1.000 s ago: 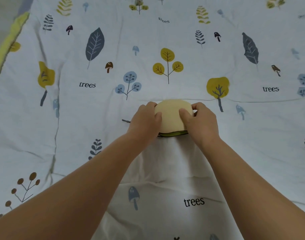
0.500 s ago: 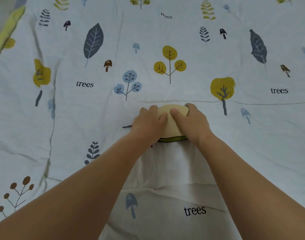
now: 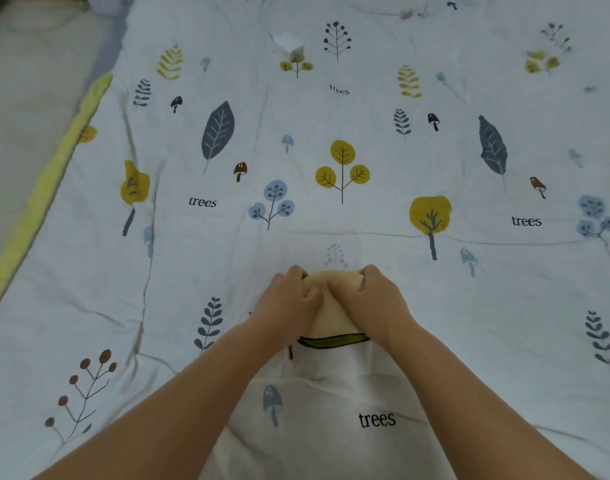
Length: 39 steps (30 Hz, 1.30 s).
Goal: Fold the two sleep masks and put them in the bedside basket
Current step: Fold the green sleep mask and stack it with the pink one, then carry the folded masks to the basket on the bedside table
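A folded sleep mask (image 3: 331, 317), pale yellow on top with a green and black edge along its near side, lies on the printed bed cover. My left hand (image 3: 288, 306) presses on its left half and my right hand (image 3: 369, 303) on its right half, fingers curled over the far edge and thumbs nearly meeting in the middle. Much of the mask is hidden under my hands. I see no second mask and no basket.
The white quilt (image 3: 331, 168) with tree, leaf and mushroom prints fills the view. Its yellow border (image 3: 54, 174) runs down the left, with a beige surface (image 3: 26, 98) beyond. A small white boxy object (image 3: 289, 46) sits far up the bed.
Both hands have slid closer together over the mask, covering more of it and gripping its far edge. The camera has tilted up, showing more of the far bed.
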### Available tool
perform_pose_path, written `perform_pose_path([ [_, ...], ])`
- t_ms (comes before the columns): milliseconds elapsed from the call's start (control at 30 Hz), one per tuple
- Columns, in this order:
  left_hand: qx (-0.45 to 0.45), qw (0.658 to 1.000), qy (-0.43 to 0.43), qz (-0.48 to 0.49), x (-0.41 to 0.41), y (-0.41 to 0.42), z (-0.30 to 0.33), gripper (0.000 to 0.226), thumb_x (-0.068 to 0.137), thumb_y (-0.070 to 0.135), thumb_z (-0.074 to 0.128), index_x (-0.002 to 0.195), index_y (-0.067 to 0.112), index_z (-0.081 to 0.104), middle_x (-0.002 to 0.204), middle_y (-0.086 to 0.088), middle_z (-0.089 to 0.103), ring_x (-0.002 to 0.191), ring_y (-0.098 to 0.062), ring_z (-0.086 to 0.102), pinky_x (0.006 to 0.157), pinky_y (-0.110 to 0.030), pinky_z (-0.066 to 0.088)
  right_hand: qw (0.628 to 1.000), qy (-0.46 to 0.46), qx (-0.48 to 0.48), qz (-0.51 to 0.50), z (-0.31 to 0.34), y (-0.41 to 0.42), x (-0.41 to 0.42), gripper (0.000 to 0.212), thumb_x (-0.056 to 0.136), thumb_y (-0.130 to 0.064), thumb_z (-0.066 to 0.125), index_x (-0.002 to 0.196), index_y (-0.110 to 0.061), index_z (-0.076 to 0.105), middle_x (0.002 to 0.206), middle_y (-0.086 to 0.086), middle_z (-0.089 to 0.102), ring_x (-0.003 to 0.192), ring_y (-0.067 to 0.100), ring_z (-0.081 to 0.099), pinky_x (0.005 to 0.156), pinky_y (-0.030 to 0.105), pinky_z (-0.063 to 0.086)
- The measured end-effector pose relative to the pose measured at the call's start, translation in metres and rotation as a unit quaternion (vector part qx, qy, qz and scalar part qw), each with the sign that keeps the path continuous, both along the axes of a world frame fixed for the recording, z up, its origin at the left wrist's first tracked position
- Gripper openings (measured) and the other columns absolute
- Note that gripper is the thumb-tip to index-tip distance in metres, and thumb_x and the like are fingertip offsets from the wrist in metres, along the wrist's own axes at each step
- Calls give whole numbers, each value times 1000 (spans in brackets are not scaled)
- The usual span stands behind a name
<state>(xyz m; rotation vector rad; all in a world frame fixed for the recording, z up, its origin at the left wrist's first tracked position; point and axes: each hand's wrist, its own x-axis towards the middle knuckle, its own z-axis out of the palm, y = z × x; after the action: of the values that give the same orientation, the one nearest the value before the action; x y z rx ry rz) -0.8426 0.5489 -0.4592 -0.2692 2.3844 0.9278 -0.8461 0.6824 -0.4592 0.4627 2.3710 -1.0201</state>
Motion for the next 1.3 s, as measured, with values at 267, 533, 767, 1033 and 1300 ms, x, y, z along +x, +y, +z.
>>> perform_pose_path([
  [267,1,998,54,15,27,-19,99,31,88,27,41,117,17,45,102,-4,45,88,-19,46,75,-28,35,998,42,17,40,98,-17,24,36,83,-48,52,97,-17,41,90,2,50,82,23,49,71,30,37],
  [533,6,993,110,30,53,-40,206,35,89,31,43,121,18,46,116,-10,50,95,-20,49,78,-28,36,995,82,-3,65,208,-33,44,44,84,-46,52,111,-11,44,95,1,49,86,21,49,71,30,37],
  [767,6,989,134,63,85,-75,291,33,89,31,42,118,16,47,118,-11,53,99,-23,51,75,-28,37,987,114,-29,106,296,-66,68,47,85,-46,51,117,-11,44,107,6,54,94,23,52,75,32,43],
  [1033,6,981,158,111,140,-138,357,34,90,30,41,119,13,47,116,-8,57,96,-20,51,70,-27,39,974,141,-35,173,362,-131,107,52,85,-47,50,124,-13,43,115,7,57,100,24,53,78,33,45],
  [1300,-33,971,180,153,210,-233,400,31,89,27,42,115,13,51,118,-11,60,99,-24,53,73,-26,35,959,172,-44,220,400,-230,167,53,86,-47,48,127,-14,43,122,8,56,107,27,55,78,33,43],
])
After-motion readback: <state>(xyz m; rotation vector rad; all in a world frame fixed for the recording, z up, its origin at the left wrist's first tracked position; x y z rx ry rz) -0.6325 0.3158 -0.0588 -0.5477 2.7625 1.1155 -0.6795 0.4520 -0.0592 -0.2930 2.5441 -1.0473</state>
